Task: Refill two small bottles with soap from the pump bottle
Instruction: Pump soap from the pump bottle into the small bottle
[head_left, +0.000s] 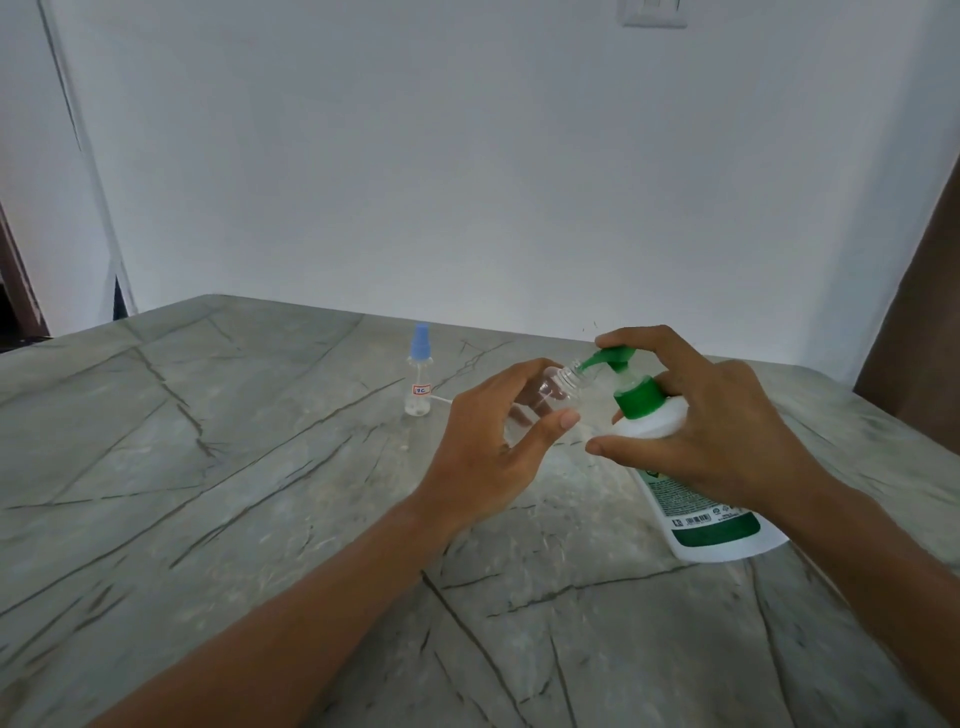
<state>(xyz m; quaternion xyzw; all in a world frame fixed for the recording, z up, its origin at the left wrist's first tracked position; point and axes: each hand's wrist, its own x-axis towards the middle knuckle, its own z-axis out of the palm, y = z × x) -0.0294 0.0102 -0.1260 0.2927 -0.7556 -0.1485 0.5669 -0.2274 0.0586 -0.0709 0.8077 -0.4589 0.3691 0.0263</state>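
Pump bottle (722, 535) leans on its base on the tabletop (208, 467), tipped toward my left so its green spout (597, 359) meets the open neck of the clear small bottle (558, 389). My left hand (483, 457) curls its fingers (509, 376) round that bottle and holds it slanted, mouth against the spout, so soap should drop straight in. My right hand (717, 415) wraps the pump bottle's shoulder, forefinger on the pump head, ready to press. I count one pump bottle and two small bottles: the one I hold, uncapped, and a blue-capped bottle (418, 384) standing upright farther back, well apart. How full either is, I cannot tell.
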